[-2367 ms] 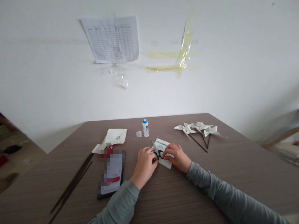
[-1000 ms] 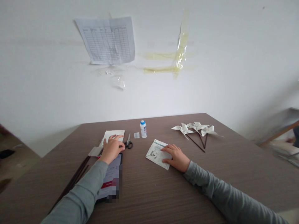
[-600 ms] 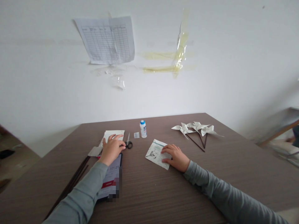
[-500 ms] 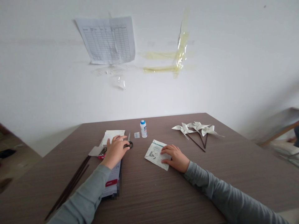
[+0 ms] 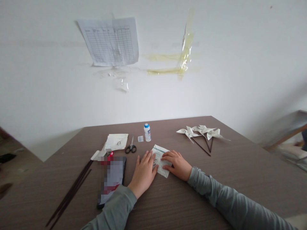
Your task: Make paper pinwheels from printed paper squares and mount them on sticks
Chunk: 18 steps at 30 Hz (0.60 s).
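A square of printed paper [image 5: 165,174] with crease lines lies flat on the table in front of me. My left hand [image 5: 144,172] rests with its fingers spread over the paper's left edge. On the right part of the same sheet lie the outstretched fingers of my right hand [image 5: 177,164]. Neither hand grips anything. Beyond the left hand are black-handled scissors [image 5: 130,148], a white glue bottle with a blue cap [image 5: 147,132] and a small clear piece [image 5: 140,139].
Left of my hands lie a phone [image 5: 112,174], a small red box [image 5: 108,157], a stack of paper squares [image 5: 116,141] and several dark thin sticks [image 5: 72,191]. Paper pinwheels on sticks [image 5: 189,131] lie at the back right. A wall stands behind the brown table [image 5: 192,204].
My left hand has come from above the box and scissors, right and nearer, down onto the paper. The paper has turned and shifted slightly, my right hand still on it.
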Motion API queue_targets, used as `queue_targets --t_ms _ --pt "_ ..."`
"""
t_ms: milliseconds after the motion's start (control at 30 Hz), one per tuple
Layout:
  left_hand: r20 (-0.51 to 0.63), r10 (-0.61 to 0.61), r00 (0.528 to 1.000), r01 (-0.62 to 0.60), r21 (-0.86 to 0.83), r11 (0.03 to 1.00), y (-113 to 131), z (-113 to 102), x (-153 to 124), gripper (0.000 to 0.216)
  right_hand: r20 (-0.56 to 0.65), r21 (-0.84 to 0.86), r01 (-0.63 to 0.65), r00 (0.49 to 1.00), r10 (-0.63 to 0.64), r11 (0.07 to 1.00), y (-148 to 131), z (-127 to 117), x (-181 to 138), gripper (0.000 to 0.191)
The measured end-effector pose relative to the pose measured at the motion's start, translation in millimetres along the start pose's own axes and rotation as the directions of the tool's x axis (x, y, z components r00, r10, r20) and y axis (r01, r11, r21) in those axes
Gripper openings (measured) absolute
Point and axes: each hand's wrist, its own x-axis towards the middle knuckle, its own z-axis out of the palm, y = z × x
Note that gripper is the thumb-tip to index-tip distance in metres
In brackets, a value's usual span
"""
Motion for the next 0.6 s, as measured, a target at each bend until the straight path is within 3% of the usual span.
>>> queue_targets --t_ms 167,300,400,600 --pt "0.029 -0.026 0.999 0.026 0.019 0.999 0.2 2.2 1.2 0.060 0.000 0.010 -0.052 0.999 0.052 0.999 -1.9 1.8 1.7 0.049" --pt "0.026 -0.008 1.000 0.007 0.036 0.999 -1.5 4.9 -0.8 0.063 0.102 0.009 -0.084 0.991 0.083 0.996 -1.8 4.0 3.2 0.067" --pt "0.055 -0.023 0.998 0.020 0.049 0.999 -0.4 4.2 -1.7 0.065 0.165 -0.011 -0.089 0.982 0.090 0.996 0.0 6.4 1.8 0.069" --pt "0.057 -0.048 0.997 0.044 0.061 0.997 -3.1 -0.6 -6.9 0.065 0.112 -0.094 -0.159 0.979 0.169 0.983 11.5 6.2 -4.2 0.071"
